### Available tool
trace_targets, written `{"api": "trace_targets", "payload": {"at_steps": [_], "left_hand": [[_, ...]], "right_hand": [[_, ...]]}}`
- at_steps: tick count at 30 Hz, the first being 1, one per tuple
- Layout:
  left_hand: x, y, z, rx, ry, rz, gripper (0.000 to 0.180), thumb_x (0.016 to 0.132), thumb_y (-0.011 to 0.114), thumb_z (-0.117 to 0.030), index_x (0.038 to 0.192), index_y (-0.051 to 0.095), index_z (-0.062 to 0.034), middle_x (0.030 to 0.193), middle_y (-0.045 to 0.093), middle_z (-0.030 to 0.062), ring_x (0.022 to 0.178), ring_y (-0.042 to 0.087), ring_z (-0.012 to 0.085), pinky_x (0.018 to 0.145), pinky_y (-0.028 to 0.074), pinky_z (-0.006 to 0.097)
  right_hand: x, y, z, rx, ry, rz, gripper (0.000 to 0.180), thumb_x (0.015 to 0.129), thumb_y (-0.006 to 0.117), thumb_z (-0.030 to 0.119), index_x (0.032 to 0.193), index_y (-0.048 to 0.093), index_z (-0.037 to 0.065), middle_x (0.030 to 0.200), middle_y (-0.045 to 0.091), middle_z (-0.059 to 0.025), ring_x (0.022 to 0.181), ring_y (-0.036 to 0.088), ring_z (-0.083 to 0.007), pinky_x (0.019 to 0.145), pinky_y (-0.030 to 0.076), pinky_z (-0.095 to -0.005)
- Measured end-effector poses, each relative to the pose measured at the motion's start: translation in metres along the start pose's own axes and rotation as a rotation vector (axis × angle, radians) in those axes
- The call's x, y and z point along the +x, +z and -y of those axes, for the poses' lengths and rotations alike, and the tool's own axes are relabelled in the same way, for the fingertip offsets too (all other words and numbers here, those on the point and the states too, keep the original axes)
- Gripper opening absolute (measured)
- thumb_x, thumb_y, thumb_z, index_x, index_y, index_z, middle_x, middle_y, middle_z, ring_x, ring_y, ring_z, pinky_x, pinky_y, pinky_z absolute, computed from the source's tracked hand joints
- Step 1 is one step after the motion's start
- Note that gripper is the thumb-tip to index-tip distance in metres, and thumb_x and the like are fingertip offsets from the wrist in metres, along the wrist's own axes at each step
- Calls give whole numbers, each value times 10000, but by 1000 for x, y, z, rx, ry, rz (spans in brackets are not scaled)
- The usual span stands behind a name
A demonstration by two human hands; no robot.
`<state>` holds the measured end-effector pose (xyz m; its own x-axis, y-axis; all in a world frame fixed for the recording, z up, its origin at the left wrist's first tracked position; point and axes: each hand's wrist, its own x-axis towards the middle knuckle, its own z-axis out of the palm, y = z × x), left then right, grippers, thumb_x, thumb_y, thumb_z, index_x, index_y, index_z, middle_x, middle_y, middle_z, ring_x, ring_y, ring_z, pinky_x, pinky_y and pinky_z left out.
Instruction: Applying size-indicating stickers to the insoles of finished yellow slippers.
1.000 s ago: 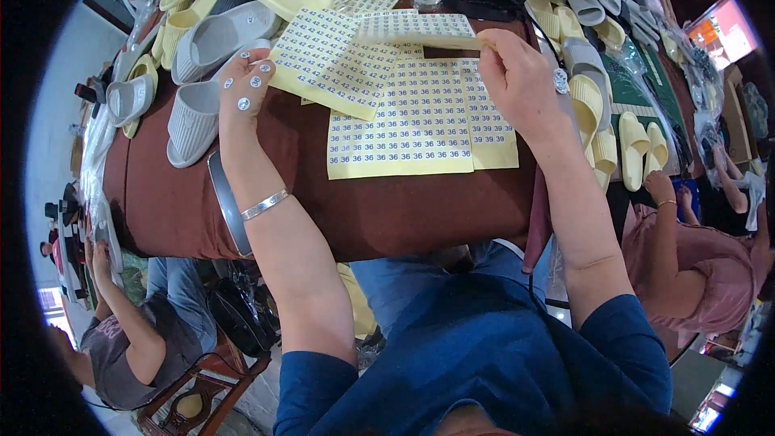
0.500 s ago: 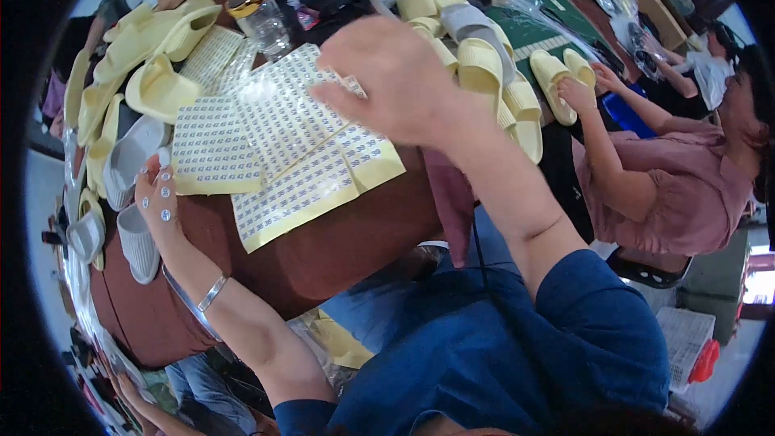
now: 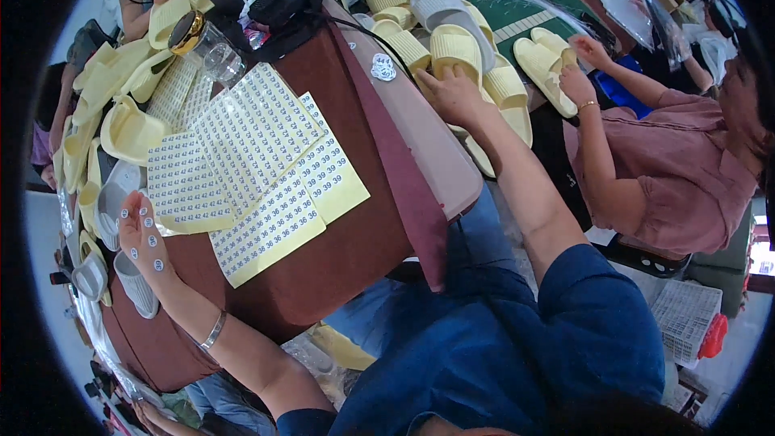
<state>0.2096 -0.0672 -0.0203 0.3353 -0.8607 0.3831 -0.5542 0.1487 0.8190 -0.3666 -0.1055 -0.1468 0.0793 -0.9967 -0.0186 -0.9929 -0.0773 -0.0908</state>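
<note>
My right hand (image 3: 458, 99) reaches to the slipper pile. Its fingers are at the foot opening of a pale yellow slipper (image 3: 454, 44) and seem to grip it, though the fingertips are partly hidden. My left hand (image 3: 143, 238) is raised beside the sticker sheets, fingers apart and holding nothing. Small round white stickers (image 3: 152, 241) cling to its fingers and the hand below them. Overlapping yellow-backed sheets of printed round stickers (image 3: 258, 133) lie on the brown tabletop between my hands. Past my left hand rest grey slippers (image 3: 136, 284).
A clear jar with a gold lid (image 3: 211, 48) stands behind the sheets, near a black bag (image 3: 282, 4) with a cable. A clump of white stickers (image 3: 383, 67) lies on the pale table edge. At right, a co-worker in pink (image 3: 646, 178) handles a pair of yellow slippers (image 3: 549, 73).
My right hand has moved right, from above the sticker sheets to a yellow slipper in the pile. My left hand stays beside the sheets. The view has shifted a little.
</note>
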Motion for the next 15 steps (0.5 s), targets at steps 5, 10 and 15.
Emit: {"api": "trace_targets", "payload": {"at_steps": [5, 10, 15], "left_hand": [[-2, 5, 1, -37, 69, 10, 274, 966, 641, -60, 1206, 596, 64, 1108, 647, 80, 984, 611, 127, 882, 488, 242], [-5, 19, -9, -93, 68, 21, 279, 967, 639, -58, 1214, 593, 65, 1101, 647, 84, 990, 611, 125, 900, 488, 242], [-7, 21, -15, -162, 95, 32, 294, 977, 627, -73, 1235, 596, 66, 1131, 645, 84, 1025, 604, 139, 944, 473, 265]], "right_hand": [[27, 21, -8, -100, 72, -61, 479, 979, 507, 430, 1385, 496, 177, 1242, 610, -231, 1170, 562, -435, 957, 461, -553], [40, 12, -28, -53, 128, -170, 490, 988, 478, 497, 1304, 518, 125, 1147, 663, -223, 1068, 633, -427, 916, 473, -557], [35, -89, -42, -118, 107, -405, 436, 1001, 473, 418, 1286, 524, 92, 1069, 685, -214, 1038, 646, -407, 896, 476, -569]]}}
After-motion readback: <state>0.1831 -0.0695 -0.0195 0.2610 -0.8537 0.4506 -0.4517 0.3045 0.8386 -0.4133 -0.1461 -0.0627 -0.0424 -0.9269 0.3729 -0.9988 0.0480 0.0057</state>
